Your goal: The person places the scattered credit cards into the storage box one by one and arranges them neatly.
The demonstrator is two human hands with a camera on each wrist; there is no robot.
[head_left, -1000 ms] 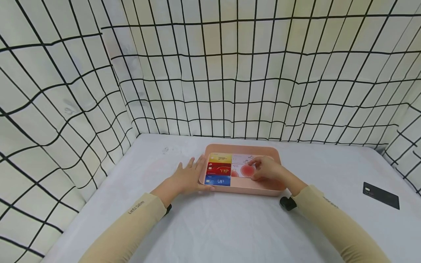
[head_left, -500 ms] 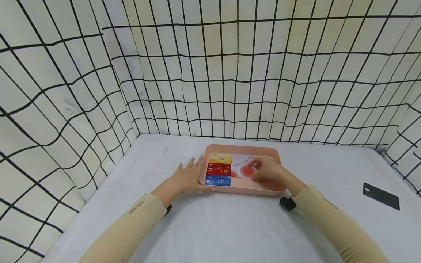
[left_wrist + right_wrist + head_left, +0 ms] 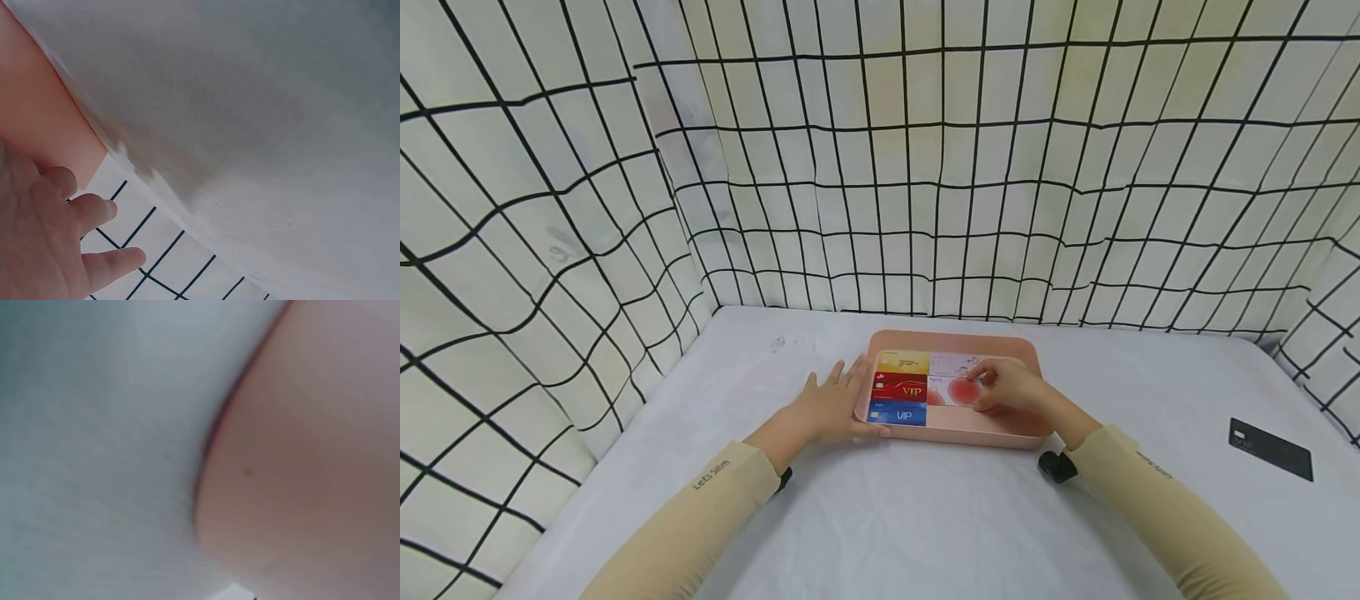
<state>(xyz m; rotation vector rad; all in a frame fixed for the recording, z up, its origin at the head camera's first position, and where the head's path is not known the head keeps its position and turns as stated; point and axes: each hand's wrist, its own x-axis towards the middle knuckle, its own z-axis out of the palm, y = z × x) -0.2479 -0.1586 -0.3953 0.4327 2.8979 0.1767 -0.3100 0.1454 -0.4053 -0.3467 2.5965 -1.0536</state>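
Observation:
A pink tray (image 3: 970, 432) lies on the white-covered table, in the middle of the head view. Down its left side run a yellow card (image 3: 902, 361), a red VIP card (image 3: 898, 387) and a blue VIP card (image 3: 897, 413). To their right are a pale flowered card (image 3: 950, 363) and, below it, a white card with a red circle (image 3: 962, 391). My right hand (image 3: 1018, 390) pinches that lower card at its right part, its fingers covering the end. My left hand (image 3: 829, 407) rests against the tray's left end with fingers spread and the thumb along the near side.
A black card (image 3: 1270, 449) lies on the table (image 3: 1120, 375) at the far right. White cloth walls with a black grid (image 3: 970, 167) stand behind and at both sides. The right wrist view holds only a blurred tray side (image 3: 300, 487) and tablecloth.

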